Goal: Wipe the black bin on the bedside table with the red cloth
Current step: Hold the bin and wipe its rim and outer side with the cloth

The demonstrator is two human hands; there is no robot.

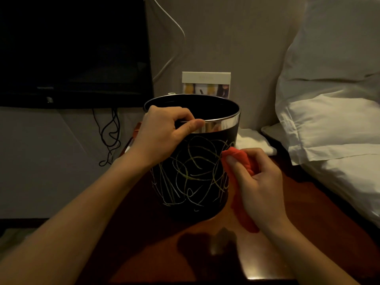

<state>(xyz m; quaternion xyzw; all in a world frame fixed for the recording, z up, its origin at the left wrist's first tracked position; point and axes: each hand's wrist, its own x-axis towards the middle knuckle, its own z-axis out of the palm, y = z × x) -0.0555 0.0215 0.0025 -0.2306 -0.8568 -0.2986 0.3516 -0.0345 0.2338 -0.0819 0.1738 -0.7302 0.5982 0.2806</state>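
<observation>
On the table (144, 243), left hand (162, 132) is gripping the bin (191, 182) rim while right hand (259, 182) is pinching the cloth (240, 161) against its side; I'd be pressing firmly and rotating the bin to reach every scribble.

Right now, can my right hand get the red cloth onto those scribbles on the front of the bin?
Probably yes: the right hand already presses the red cloth against the black bin beside them, and nothing lies between.

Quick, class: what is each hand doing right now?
Left hand: grips the rim of the black bin.
Right hand: holds the red cloth against the bin's side.
</observation>
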